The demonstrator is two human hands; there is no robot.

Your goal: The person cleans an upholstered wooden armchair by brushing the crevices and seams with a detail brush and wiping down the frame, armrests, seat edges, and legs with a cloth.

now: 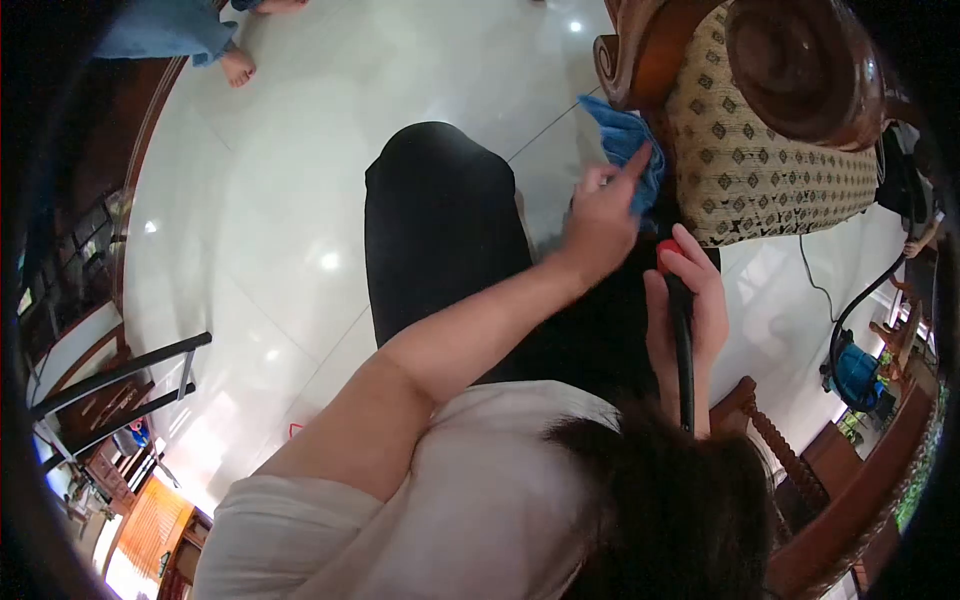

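My left hand reaches to a crumpled blue cloth beside the carved wooden chair. The index finger stretches over the cloth and the other fingers are curled; slight blur softens the hand. The cloth lies against the chair's dark wood, next to its patterned cushion. My right hand is closed around a black hose with a red part at its upper end. The hose runs down past my shoulder, where hair hides the rest.
A blue vacuum cleaner with a curved black hose stands at the right. A thin cord crosses the tiled floor. Another person's bare foot is at the upper left. A black-and-metal frame stands at left.
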